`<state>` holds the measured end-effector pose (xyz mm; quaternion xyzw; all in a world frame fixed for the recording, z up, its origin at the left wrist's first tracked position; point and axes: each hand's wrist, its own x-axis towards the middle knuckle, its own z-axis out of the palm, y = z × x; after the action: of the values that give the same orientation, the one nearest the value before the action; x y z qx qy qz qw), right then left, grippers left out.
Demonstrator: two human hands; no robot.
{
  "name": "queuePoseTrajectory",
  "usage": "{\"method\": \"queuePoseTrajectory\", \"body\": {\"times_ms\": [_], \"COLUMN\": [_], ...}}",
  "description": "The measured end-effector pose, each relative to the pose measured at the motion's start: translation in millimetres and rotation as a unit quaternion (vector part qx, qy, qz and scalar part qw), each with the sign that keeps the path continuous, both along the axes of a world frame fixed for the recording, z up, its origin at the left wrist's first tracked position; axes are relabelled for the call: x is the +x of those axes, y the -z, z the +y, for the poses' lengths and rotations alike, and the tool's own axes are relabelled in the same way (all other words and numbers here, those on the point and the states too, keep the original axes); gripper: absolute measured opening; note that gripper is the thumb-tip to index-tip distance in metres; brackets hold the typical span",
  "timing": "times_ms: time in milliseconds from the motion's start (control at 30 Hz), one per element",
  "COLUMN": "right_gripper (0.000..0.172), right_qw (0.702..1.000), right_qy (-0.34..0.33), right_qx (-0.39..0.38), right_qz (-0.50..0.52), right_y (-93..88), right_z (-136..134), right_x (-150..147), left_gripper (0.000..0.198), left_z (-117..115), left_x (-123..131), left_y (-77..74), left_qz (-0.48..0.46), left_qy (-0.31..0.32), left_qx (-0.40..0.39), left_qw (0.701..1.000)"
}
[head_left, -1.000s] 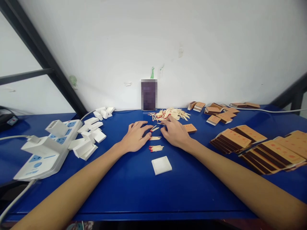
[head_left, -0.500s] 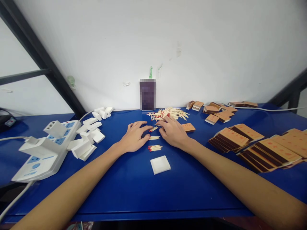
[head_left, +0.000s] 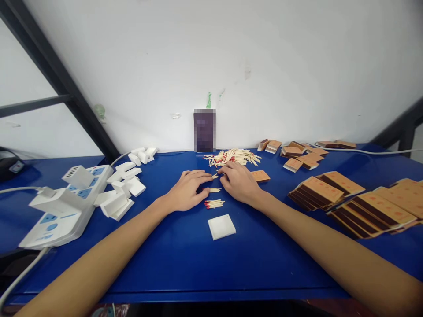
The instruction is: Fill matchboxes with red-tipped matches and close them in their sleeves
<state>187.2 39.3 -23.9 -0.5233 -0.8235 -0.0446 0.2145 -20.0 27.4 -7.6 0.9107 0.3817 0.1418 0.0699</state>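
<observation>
My left hand (head_left: 188,190) rests palm down with its fingers stretched out and the thumb apart. Its fingertips touch a few matches (head_left: 214,176) that lie between my hands and are partly covered. My right hand (head_left: 240,181) is bent over, with the pale end of a match (head_left: 217,171) showing at its fingertips. Closer to me are a row of matches (head_left: 215,190), its heads hidden by my left thumb, and a small bundle of red-headed matches (head_left: 214,204). A white matchbox tray (head_left: 221,226) lies below them. Beyond my right hand spreads a loose match pile (head_left: 234,156).
Beside my right wrist lies an orange matchbox sleeve (head_left: 261,176). More sleeves (head_left: 333,187) are stacked at right, others (head_left: 299,154) scattered behind. White trays (head_left: 120,193) and a power strip (head_left: 71,211) with plugs occupy the left. A pixelated dark panel (head_left: 205,132) stands by the wall.
My left hand's fingers have moved right, onto the few matches between my hands, covering their red heads. My right hand has shifted slightly and stays beside them.
</observation>
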Motion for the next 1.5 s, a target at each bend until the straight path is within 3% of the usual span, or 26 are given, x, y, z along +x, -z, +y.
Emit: {"method": "queuePoseTrajectory", "body": {"times_ms": [267,433,633,933,1200,1500], "right_gripper": [0.03,0.027,0.018,0.02,0.027,0.029], "right_qw": [0.999,0.997,0.995,0.998,0.981,0.983], "right_qy": [0.0,0.051,0.059,-0.02,-0.147,-0.15], "right_qx": [-0.03,-0.047,-0.054,-0.046,-0.053,-0.039], "right_qz": [0.038,0.047,0.055,0.026,0.117,0.098], "right_y": [0.6,-1.0,0.6,0.2,4.6,2.6], "right_z": [2.0,0.8,0.5,8.8,14.3,3.8], "right_x": [1.1,1.3,2.0,-1.5,-7.2,-6.5], "left_gripper": [0.042,0.036,0.031,0.032,0.028,0.034], "left_z": [1.5,1.9,2.7,0.8,2.6,6.9], "left_x": [-2.9,-1.3,-1.7,-0.6,-0.3,-1.6], "left_y": [2.4,1.5,1.9,1.0,3.0,3.5], "left_qz": [-0.034,-0.029,-0.054,-0.056,-0.075,-0.075], "left_qy": [-0.011,0.003,0.016,-0.002,-0.045,-0.144], "left_qx": [-0.006,-0.003,0.001,0.014,0.032,0.025], "left_qw": [0.999,1.0,0.998,0.998,0.996,0.986]}}
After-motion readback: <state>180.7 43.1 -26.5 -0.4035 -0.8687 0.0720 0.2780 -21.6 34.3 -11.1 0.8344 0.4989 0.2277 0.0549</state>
